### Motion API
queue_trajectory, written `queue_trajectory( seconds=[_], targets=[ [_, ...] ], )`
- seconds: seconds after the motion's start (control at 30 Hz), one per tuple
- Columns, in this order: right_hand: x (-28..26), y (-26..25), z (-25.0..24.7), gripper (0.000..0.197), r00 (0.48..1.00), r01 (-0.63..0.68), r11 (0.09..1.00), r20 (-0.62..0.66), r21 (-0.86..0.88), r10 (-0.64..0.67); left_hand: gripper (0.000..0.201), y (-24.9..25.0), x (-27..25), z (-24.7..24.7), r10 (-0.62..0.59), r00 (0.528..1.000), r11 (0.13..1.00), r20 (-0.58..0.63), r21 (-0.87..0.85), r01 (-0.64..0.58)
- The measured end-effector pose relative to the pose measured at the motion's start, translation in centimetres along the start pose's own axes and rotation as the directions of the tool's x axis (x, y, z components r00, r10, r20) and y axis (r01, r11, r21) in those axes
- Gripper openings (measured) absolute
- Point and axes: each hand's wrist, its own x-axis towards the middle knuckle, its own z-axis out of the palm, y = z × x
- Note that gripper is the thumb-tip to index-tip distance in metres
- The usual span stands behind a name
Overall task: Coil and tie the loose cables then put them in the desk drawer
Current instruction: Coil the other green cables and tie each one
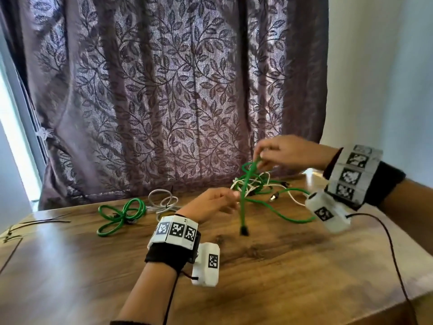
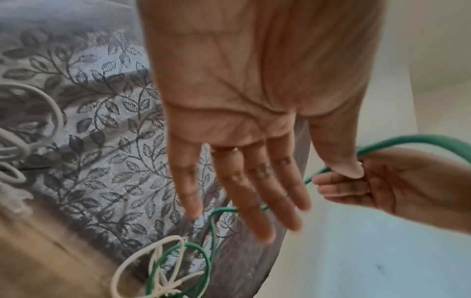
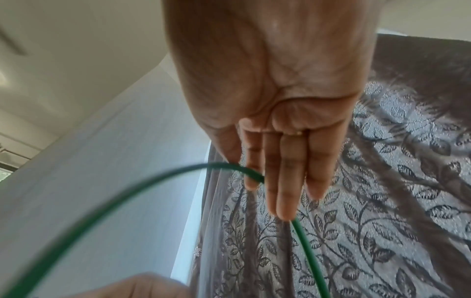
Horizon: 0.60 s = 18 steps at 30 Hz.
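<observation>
the right hand [image 1: 290, 152] pinched the green cable [image 1: 244, 195], the left hand [image 1: 208, 204] hovered released with straight fingers, and a slow pull clear of the white cables [image 1: 236, 184] looked wisest.

Backdrop: purple leaf-patterned curtain [image 1: 164, 90] | right: pale wall [image 1: 379, 78] | left: daylight at window [image 1: 9, 137] edge | foreground: glossy wood-grain desk [image 1: 70, 266]

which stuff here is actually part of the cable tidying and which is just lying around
Part of the job:
green cable, pinched by the right hand
tangled green and white cables
coiled green cable
coiled grey cable
black ties

Just there:
curtain
black wrist-camera lead
</observation>
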Motion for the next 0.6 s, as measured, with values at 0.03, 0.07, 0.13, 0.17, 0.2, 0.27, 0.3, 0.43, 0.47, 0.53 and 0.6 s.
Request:
queue_trajectory(
  seconds=[0.03, 0.07, 0.13, 0.17, 0.2, 0.27, 0.3, 0.43, 0.47, 0.53, 0.6],
  targets=[
    [-0.1, -0.3, -0.9, 0.011, 0.997, 0.012, 0.997, -0.078, 0.08, -0.006, 0.011, 0.4, -0.1, 0.2, 0.056, 0.998, 0.998, -0.029, -0.022, -0.057],
    [-0.2, -0.7, -1.6, 0.015, 0.989, 0.029, 0.994, -0.146, 0.104, -0.013, 0.017, 0.3, 0.1, 0.2, 0.108, 0.988, 0.994, -0.106, -0.022, -0.111],
    [-0.9, -1.5, -2.6, 0.014, 0.984, 0.069, 0.994, -0.167, 0.081, -0.054, 0.048, 0.2, 0.2, -0.1, 0.175, 0.932, 0.985, -0.319, 0.065, -0.163],
    [-1.4, -1.8, -3.0, 0.012, 0.987, 0.084, 0.993, -0.143, 0.088, -0.071, 0.06, 0.1, 0.3, -0.4, 0.203, 0.892, 0.978, -0.404, 0.123, -0.167],
    [-1.9, -2.3, -3.3, 0.012, 0.99, 0.094, 0.988, -0.119, 0.126, -0.079, 0.067, -0.2, 0.4, -0.6, 0.238, 0.856, 0.969, -0.459, 0.179, -0.173],
    [-2.9, -3.0, -4.0, 0.016, 0.99, 0.119, 0.967, -0.102, 0.223, -0.098, 0.08, -0.7, 0.4, -1.0, 0.278, 0.816, 0.954, -0.506, 0.246, -0.173],
    [-3.4, -3.2, -4.3, 0.017, 0.988, 0.142, 0.959, -0.087, 0.246, -0.124, 0.087, -0.9, 0.5, -1.0, 0.295, 0.803, 0.947, -0.518, 0.268, -0.175],
    [-4.8, -3.9, -4.0, 0.018, 0.969, 0.135, 0.936, 0.154, 0.325, -0.193, 0.078, -0.4, 1.1, 0.6, 0.413, 0.801, 0.836, -0.433, 0.53, -0.145],
    [-5.0, -3.9, -3.6, 0.019, 0.963, 0.117, 0.929, 0.19, 0.352, -0.193, 0.066, 0.1, 1.3, 1.0, 0.461, 0.787, 0.787, -0.41, 0.599, -0.149],
    [-5.2, -3.8, -3.1, 0.023, 0.959, 0.091, 0.909, 0.211, 0.407, -0.19, 0.044, 1.0, 1.7, 1.5, 0.53, 0.773, 0.723, -0.348, 0.661, -0.198],
    [-5.4, -3.6, -2.7, 0.031, 0.961, 0.033, 0.864, 0.221, 0.502, -0.165, 0.029, 1.1, 1.7, 1.9, 0.483, 0.821, 0.78, -0.304, 0.575, -0.246]
  ],
)
